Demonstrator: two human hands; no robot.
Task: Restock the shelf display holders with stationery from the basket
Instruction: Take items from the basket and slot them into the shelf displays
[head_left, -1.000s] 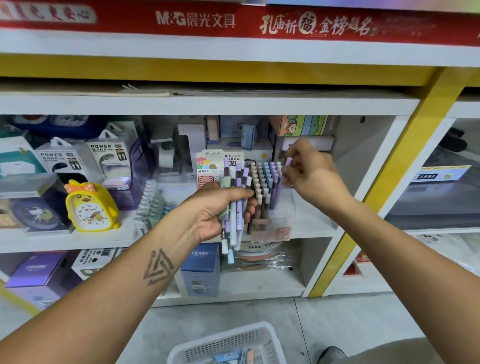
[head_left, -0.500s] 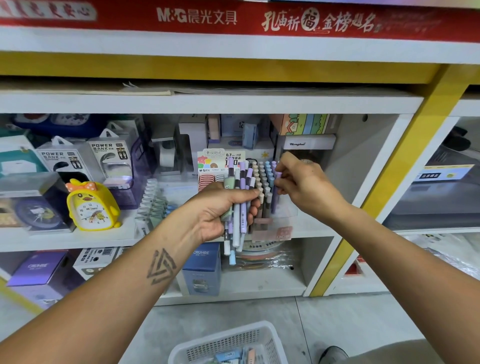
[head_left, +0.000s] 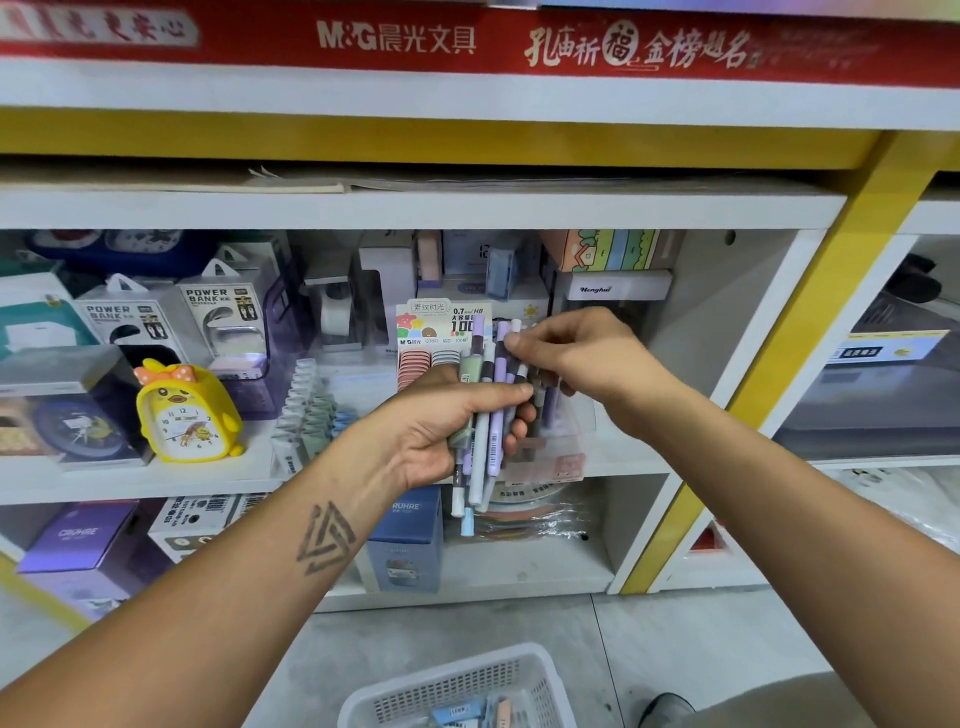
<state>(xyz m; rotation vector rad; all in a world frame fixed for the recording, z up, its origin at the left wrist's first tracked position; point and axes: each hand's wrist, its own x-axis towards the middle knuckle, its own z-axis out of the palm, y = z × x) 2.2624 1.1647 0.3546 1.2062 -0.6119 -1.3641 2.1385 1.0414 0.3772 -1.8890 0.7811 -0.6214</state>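
Glossy yellow plastic duck clock (head_left: 182, 410) at nine o'clock, clear plastic pen holder (head_left: 566, 441) centre, white perforated plastic basket (head_left: 462, 686) at six.

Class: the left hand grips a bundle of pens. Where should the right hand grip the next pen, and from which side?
Pinch a cap end standing above the left hand, coming from the right and above. The bundle of pens stands roughly upright with tops fanned free; the right hand already reaches there.
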